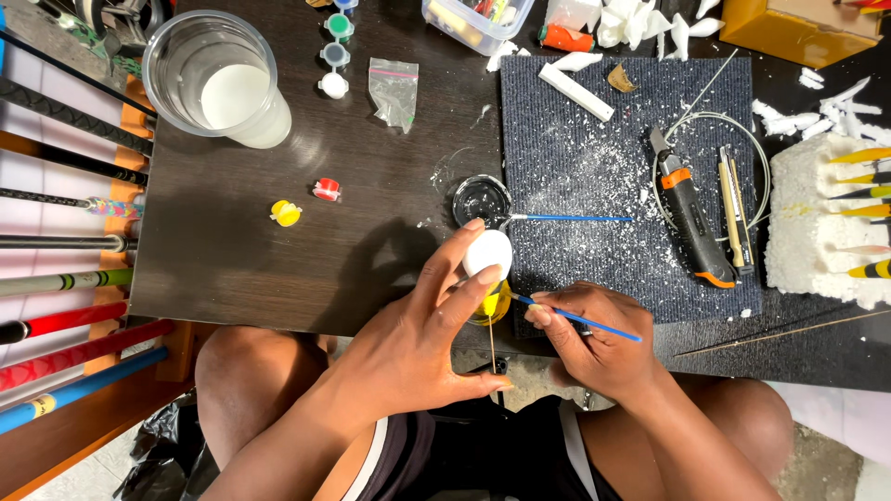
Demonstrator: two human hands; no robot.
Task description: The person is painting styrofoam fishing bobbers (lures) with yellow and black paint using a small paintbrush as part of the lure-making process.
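Hands (501,325) paint float (488,269) (table edge (306,325)).

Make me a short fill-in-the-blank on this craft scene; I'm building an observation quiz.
1. The right hand holds a thin ____ paintbrush.
2. The left hand holds a float body, white above and ____ below.
3. The utility knife lies on the grey ____.

Missing words: blue; yellow; mat
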